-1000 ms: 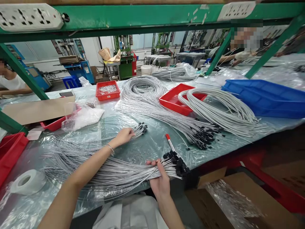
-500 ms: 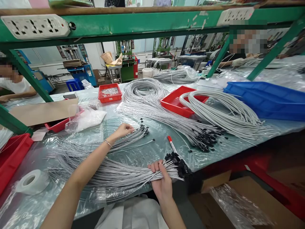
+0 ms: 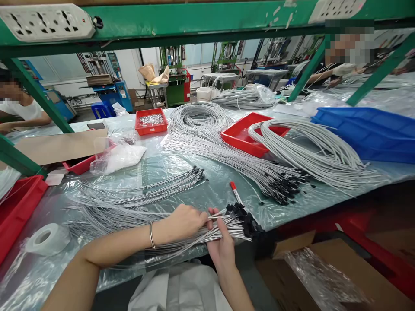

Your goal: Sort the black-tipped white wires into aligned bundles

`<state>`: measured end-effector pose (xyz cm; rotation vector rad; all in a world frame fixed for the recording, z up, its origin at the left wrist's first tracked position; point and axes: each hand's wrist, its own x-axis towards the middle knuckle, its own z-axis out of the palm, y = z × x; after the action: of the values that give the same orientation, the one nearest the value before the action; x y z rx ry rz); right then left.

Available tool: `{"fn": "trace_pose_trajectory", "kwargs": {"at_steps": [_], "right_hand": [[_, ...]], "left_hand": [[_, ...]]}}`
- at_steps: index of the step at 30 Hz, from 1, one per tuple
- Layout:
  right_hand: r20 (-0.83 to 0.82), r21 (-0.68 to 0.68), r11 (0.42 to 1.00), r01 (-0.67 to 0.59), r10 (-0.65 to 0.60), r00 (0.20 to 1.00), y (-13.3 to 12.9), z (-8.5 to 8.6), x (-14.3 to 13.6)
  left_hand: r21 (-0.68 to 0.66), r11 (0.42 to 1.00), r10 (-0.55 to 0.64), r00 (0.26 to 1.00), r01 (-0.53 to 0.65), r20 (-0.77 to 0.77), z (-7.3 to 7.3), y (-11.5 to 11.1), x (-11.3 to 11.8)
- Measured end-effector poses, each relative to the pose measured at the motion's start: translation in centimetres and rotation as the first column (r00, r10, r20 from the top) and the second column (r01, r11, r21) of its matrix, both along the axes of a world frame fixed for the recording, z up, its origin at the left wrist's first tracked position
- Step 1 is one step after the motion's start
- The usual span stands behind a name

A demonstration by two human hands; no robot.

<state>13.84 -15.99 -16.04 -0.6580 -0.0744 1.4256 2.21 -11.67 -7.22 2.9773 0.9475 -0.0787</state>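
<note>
My right hand (image 3: 222, 246) is wrapped around a thick bundle of grey cables (image 3: 238, 229) just behind their black connector ends (image 3: 244, 218). My left hand (image 3: 189, 220), a bracelet on its wrist, is closed with the fingertips at the top of this bundle, against my right fingers. It pinches grey cable there; how many strands is hidden. The bundle's long tails run left under my left forearm. A smaller group of grey cables (image 3: 168, 185) with black ends lies just beyond my left hand. A red-capped marker (image 3: 236, 191) rests beyond the connectors.
Farther back lie a large cable pile (image 3: 223, 147), a coiled cable bundle (image 3: 311, 151), a red tray (image 3: 240, 142), a small red bin of metal parts (image 3: 151, 128) and a blue bin (image 3: 366, 134). A tape roll (image 3: 48, 238) is at left. A green frame (image 3: 194, 21) crosses above; two people sit beyond.
My left hand has moved from the smaller cable group toward me and right, to the bundle in my right hand. My right hand keeps its grip. The view has shifted slightly.
</note>
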Motion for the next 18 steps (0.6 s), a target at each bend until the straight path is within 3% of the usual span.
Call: {"fn": "trace_pose_trajectory", "kwargs": {"at_steps": [4, 6, 10, 13, 16, 18], "right_hand": [[-0.011, -0.021, 1.0, -0.004, 0.004, 1.0, -0.3, -0.3, 0.1], [-0.007, 0.002, 1.0, -0.008, 0.008, 1.0, -0.3, -0.3, 0.2], [-0.038, -0.005, 1.0, -0.026, 0.026, 0.999, -0.2, -0.2, 0.4], [-0.057, -0.044, 0.998, -0.055, 0.052, 0.997, -0.2, -0.2, 0.5], [-0.053, 0.026, 0.993, -0.114, 0.115, 0.992, -0.2, -0.1, 0.5], [-0.038, 0.103, 0.988, -0.116, 0.121, 0.992, -0.2, 0.0, 0.5]], "left_hand": [[-0.151, 0.986, -0.073, 0.997, 0.076, 0.029, 0.6, 1.4, -0.4], [-0.176, 0.984, 0.022, 0.997, -0.008, 0.074, 0.0, 3.7, -0.8], [-0.031, 0.959, 0.284, 0.943, -0.283, 0.173, -3.2, 8.6, -1.4], [-0.159, 0.934, 0.354, 0.884, -0.32, 0.304, -4.8, 10.9, -2.2], [-0.256, 0.894, 0.443, 0.81, -0.368, 0.383, -5.0, 12.2, -3.1], [-0.304, 0.876, 0.47, 0.801, -0.373, 0.371, -5.0, 12.6, -3.7]]}}
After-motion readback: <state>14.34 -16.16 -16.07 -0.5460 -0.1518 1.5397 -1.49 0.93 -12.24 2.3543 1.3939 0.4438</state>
